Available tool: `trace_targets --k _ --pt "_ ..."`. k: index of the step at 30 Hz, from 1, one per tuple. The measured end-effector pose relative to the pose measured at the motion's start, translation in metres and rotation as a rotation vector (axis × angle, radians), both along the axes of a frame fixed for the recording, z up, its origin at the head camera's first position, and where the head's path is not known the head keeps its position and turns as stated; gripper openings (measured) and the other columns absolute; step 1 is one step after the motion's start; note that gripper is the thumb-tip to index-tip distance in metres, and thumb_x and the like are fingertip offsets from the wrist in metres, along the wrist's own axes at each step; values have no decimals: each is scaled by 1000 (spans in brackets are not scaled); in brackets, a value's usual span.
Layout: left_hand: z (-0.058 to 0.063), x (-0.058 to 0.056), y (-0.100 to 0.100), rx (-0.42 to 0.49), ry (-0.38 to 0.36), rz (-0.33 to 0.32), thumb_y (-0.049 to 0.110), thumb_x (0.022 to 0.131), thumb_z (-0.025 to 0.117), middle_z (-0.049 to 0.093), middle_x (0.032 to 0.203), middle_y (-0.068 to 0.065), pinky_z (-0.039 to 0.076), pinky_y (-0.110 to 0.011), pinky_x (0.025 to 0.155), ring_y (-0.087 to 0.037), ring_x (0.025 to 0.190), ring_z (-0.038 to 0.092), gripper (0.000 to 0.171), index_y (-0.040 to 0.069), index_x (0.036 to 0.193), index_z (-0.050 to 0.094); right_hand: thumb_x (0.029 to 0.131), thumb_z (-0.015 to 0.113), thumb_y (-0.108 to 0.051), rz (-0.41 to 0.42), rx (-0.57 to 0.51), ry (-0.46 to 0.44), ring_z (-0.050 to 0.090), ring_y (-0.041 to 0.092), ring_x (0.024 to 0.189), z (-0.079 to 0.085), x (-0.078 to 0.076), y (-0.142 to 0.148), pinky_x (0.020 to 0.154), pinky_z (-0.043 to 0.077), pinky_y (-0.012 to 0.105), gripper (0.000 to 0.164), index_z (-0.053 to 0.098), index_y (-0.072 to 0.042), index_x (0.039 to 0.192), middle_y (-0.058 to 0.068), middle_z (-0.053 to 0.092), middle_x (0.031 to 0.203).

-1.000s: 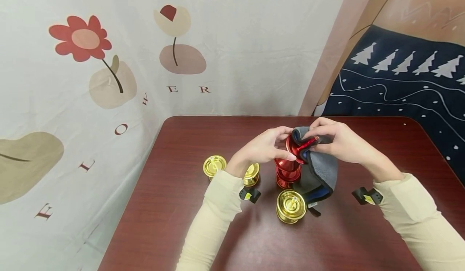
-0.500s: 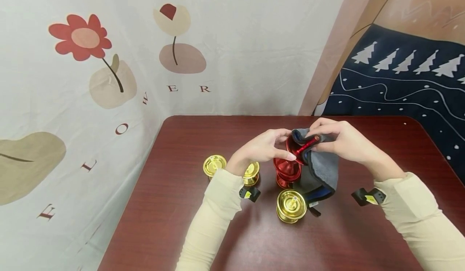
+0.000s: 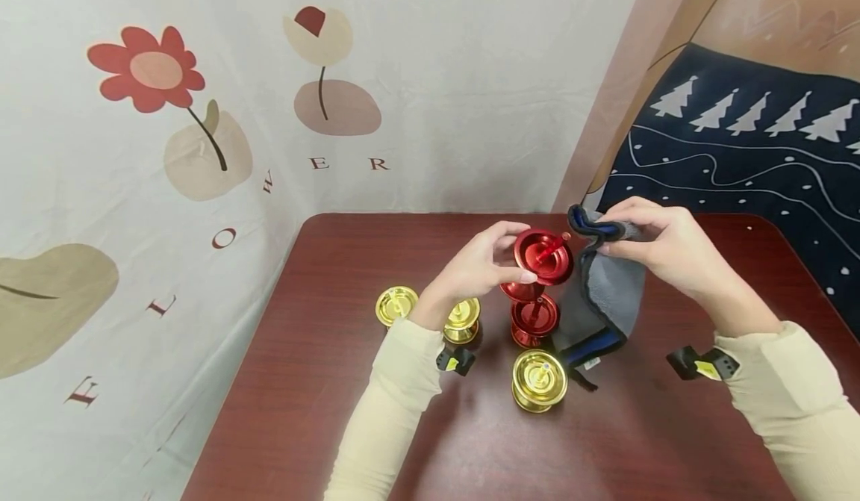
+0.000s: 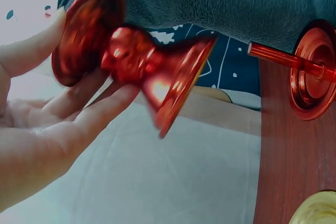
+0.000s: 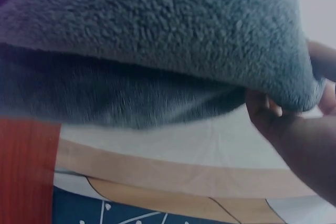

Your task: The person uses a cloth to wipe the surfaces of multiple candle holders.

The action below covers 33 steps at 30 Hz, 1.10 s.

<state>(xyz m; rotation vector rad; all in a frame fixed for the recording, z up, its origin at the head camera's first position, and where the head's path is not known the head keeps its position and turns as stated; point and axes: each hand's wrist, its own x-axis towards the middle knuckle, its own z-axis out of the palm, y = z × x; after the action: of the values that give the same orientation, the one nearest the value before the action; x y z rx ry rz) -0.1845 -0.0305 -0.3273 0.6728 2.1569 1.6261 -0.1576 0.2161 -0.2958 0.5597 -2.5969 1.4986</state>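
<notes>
My left hand (image 3: 472, 266) grips a red metal candle holder (image 3: 546, 259) above the table, thumb and fingers around it. Its shallow dish, with a thin red rod rising from the middle, tilts toward the head camera; the left wrist view shows its waisted stem and flared foot. Just beside it, my right hand (image 3: 675, 251) pinches the upper edge of a grey plush cloth (image 3: 614, 288) with black trim and blue patches. The cloth hangs in folds down toward the table. Below the held one stands a second red candle holder (image 3: 535, 320), upright.
A gold candle holder (image 3: 540, 381) stands in front of the red one, near the cloth's lower corner. Two more gold holders, one at the left (image 3: 396, 306) and one partly behind my left wrist (image 3: 462, 320), stand on the dark red table (image 3: 322, 381). A printed curtain (image 3: 470, 113) hangs behind.
My right hand has drawn the cloth up and right, off the red candle holder, whose dish is now uncovered. My left hand still holds it, slightly higher, with the dish turned more upward.
</notes>
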Motion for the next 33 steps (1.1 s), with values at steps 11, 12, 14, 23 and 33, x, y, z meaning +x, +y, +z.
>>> trace_targets --k 11,12,14,23,33 --pt "-4 12 12 85 108 128 0 71 76 58 119 -15 46 -23 86 -18 104 58 64 1 125 43 78 71 -7 -73 113 3 51 13 84 -20 13 -23 66 47 19 25 67 -4 103 2 58 95" --pt "-4 13 12 77 113 116 -1 71 76 57 120 -15 46 -23 86 -19 105 58 64 1 126 42 79 71 -6 -62 121 0 51 13 84 -20 13 -23 65 47 20 25 67 -4 103 3 58 95" --pt "-4 13 11 55 105 93 0 72 76 56 122 -15 47 -23 85 -20 105 58 64 1 126 43 78 71 -5 -29 144 1 51 13 83 -20 12 -23 65 47 21 23 68 -3 101 3 58 95" --pt "0 11 9 11 30 -128 -1 75 72 58 120 -16 47 -22 85 -18 102 60 61 -2 127 40 70 74 6 152 280 148 47 9 79 -12 2 -18 59 43 25 28 71 -8 93 -2 55 90" --pt "0 15 12 -27 111 -70 1 76 73 59 119 -15 45 -19 86 -16 105 58 59 -1 126 42 71 74 4 133 287 161 48 9 80 -15 1 -19 61 43 26 27 71 -9 95 -3 55 91"
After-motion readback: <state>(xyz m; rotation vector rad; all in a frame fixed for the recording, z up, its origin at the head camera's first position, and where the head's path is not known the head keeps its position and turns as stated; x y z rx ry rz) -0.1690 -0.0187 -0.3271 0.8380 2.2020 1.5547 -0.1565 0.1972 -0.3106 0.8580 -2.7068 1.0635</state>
